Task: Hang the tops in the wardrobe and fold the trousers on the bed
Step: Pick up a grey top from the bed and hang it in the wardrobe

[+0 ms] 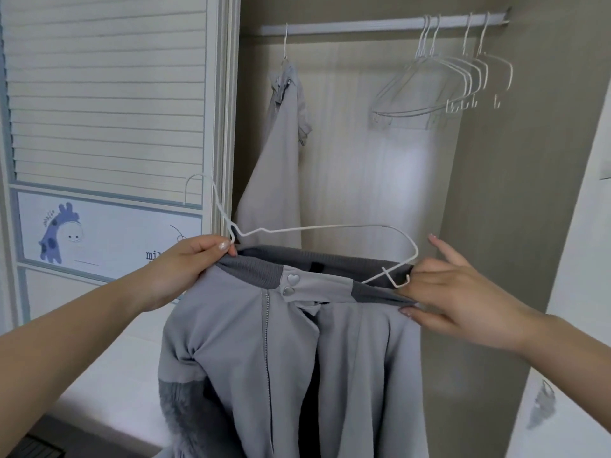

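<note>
Two bare forearms reach in from the lower corners of the frame. Between them, at lower centre, hangs a grey zip-up jacket (291, 358) with a darker ribbed collar, two heart-shaped buttons and a fuzzy dark patch on one sleeve. The left hand (185, 269) pinches the collar's left end together with the neck of a white wire hanger (317, 236). The right hand (459, 292) grips the collar's right end, where the hanger's shoulder tip pokes into the fabric, with its index finger lifted free. The hanger lies tilted above the collar, not yet seated in both shoulders.

The jacket looks soft, limp and moderately light; it will likely sag and slide off thin wire, so holding at the collar and shoulder seams seems best.

Beyond, at centre, is the open wardrobe (489, 209) with beige panels. A pale grey top (281, 166) already hangs from the rail (380, 26) along the top of the frame. Several empty white hangers (456, 81) cluster at upper right. On the left stands a slatted white door (105, 94) with a blue giraffe sticker (59, 233).
</note>
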